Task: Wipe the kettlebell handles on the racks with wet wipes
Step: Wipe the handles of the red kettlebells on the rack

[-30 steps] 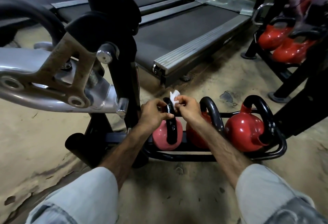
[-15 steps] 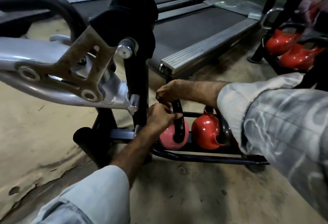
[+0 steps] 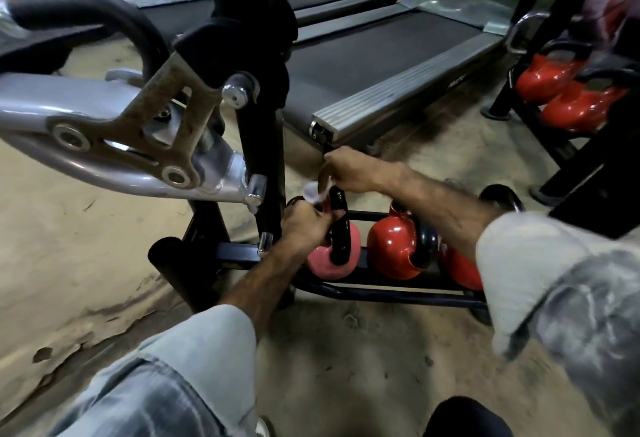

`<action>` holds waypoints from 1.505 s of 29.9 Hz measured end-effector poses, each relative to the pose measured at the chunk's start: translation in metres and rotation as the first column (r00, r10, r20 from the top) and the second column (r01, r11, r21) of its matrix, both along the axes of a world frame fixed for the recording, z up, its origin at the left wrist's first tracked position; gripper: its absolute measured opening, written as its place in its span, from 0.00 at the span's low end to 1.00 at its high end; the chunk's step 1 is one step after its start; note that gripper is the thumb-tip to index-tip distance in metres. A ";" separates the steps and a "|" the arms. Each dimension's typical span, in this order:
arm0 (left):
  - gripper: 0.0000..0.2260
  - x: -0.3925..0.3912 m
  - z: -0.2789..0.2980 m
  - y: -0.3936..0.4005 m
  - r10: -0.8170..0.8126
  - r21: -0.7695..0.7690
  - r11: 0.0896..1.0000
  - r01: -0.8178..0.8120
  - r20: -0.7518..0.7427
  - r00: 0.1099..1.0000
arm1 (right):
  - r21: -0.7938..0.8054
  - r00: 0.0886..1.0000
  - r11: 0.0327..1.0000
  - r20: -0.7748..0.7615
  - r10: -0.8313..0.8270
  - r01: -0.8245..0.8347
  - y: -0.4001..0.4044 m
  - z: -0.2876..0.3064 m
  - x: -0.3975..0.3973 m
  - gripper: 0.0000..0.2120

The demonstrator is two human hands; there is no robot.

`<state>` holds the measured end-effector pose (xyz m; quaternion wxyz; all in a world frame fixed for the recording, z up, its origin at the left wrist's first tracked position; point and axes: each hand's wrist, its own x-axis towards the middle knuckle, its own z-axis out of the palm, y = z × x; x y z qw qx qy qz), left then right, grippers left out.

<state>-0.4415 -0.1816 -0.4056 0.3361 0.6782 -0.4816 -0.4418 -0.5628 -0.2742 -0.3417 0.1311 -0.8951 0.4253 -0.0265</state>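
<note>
- Two hands working at centre frame: left hand (image 3: 304, 225) curling round the lower part of the black handle (image 3: 340, 228) of the pink kettlebell (image 3: 329, 263), right hand (image 3: 349, 171) closing over the handle's top from the upper side, fingers curled.
- Showing only as a small white scrap between the two hands: the wet wipe (image 3: 313, 194), apparently pinched against the handle, though not telling which hand is really holding it.
- Sitting at the left end of the low black rack (image 3: 381, 293), lower centre of the frame, with a red kettlebell (image 3: 393, 249) just beside it on the right and another red one partly hidden behind the right sleeve.
- Risking a skipped patch: covering the lower handle with the left palm, so probably leaving that stretch unwiped unless shifting the grip.
- Risking a lost wipe: holding so little of it that it could well be slipping out and dropping to the dusty floor (image 3: 86, 246) below.
- Risking a knock: working close under the silver machine arm (image 3: 104, 131) and its black upright at left of centre, so possibly striking knuckles or forearm when pulling back.
- Risking a roll: tugging sideways on the handle, likely tipping the pink kettlebell into its red neighbour.
- Waiting untouched at upper right: more red kettlebells (image 3: 568, 97) on a second rack.
</note>
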 end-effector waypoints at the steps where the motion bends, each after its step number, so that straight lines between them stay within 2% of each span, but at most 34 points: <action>1: 0.17 -0.002 0.007 0.004 -0.012 0.010 1.000 0.011 0.040 0.999 | 0.067 0.980 0.990 0.146 -0.132 0.124 0.009 -0.001 -0.011 0.16; 3: 0.15 -0.005 0.015 0.009 -0.009 -0.029 0.999 0.014 0.152 0.988 | 0.191 0.803 0.914 0.437 -0.405 0.357 0.034 -0.009 -0.035 0.18; 5: 0.13 -0.008 0.025 0.013 0.011 -0.126 0.992 0.028 0.298 0.955 | 0.417 0.491 0.796 0.631 -0.601 0.438 0.063 -0.022 -0.060 0.17; 7: 0.10 -0.020 0.038 0.017 -0.010 -0.251 0.959 0.132 0.436 0.900 | 0.597 0.174 0.684 0.687 -0.706 0.420 0.093 -0.027 -0.089 0.14; 9: 0.07 -0.030 0.045 0.016 -0.047 -0.371 0.894 0.250 0.479 0.877 | 0.638 0.028 0.611 0.681 -0.732 0.469 0.117 -0.034 -0.118 0.13; 12: 0.08 -0.057 0.043 0.016 -0.155 -0.446 0.795 0.412 0.506 0.848 | 0.576 0.037 0.549 0.669 -0.742 0.606 0.149 -0.053 -0.157 0.12; 13: 0.11 -0.067 0.041 0.016 -0.206 -0.425 0.777 0.465 0.526 0.825 | 0.552 0.060 0.526 0.650 -0.757 0.647 0.157 -0.059 -0.164 0.11; 16: 0.16 -0.098 0.033 0.017 -0.329 -0.369 0.721 0.586 0.563 0.759 | 0.444 0.204 0.498 0.558 -0.804 0.745 0.175 -0.082 -0.162 0.11; 17: 0.18 -0.105 0.031 0.018 -0.346 -0.372 0.708 0.600 0.557 0.755 | 0.448 0.214 0.511 0.562 -0.799 0.733 0.178 -0.090 -0.157 0.12; 22: 0.18 -0.137 0.016 0.000 -0.455 -0.241 0.670 0.702 0.615 0.644 | 0.432 0.150 0.506 0.632 -0.761 0.747 0.175 -0.109 -0.150 0.13; 24: 0.17 -0.145 0.010 -0.012 -0.464 -0.217 0.672 0.708 0.622 0.631 | 0.459 0.104 0.497 0.649 -0.754 0.736 0.181 -0.119 -0.148 0.14; 27: 0.17 -0.149 0.004 -0.020 -0.471 -0.198 0.683 0.703 0.616 0.632 | 0.521 0.035 0.476 0.648 -0.761 0.709 0.197 -0.139 -0.140 0.14; 30: 0.18 -0.151 0.002 -0.023 -0.466 -0.222 0.681 0.697 0.603 0.648 | 0.549 -0.029 0.478 0.677 -0.735 0.686 0.178 -0.128 -0.140 0.13; 33: 0.18 -0.149 0.003 -0.029 -0.449 -0.261 0.705 0.659 0.555 0.700 | 0.529 0.020 0.511 0.682 -0.731 0.677 0.145 -0.110 -0.152 0.12; 36: 0.19 -0.145 0.002 -0.033 -0.466 -0.287 0.717 0.635 0.481 0.743 | 0.560 0.067 0.531 0.646 -0.760 0.636 0.148 -0.123 -0.159 0.12; 40: 0.20 -0.143 0.000 -0.035 -0.462 -0.296 0.740 0.604 0.428 0.777 | 0.577 0.023 0.524 0.659 -0.752 0.627 0.177 -0.142 -0.150 0.14; 45: 0.20 -0.143 -0.001 -0.032 -0.465 -0.318 0.749 0.581 0.371 0.804 | 0.531 -0.028 0.527 0.722 -0.691 0.664 0.146 -0.115 -0.152 0.12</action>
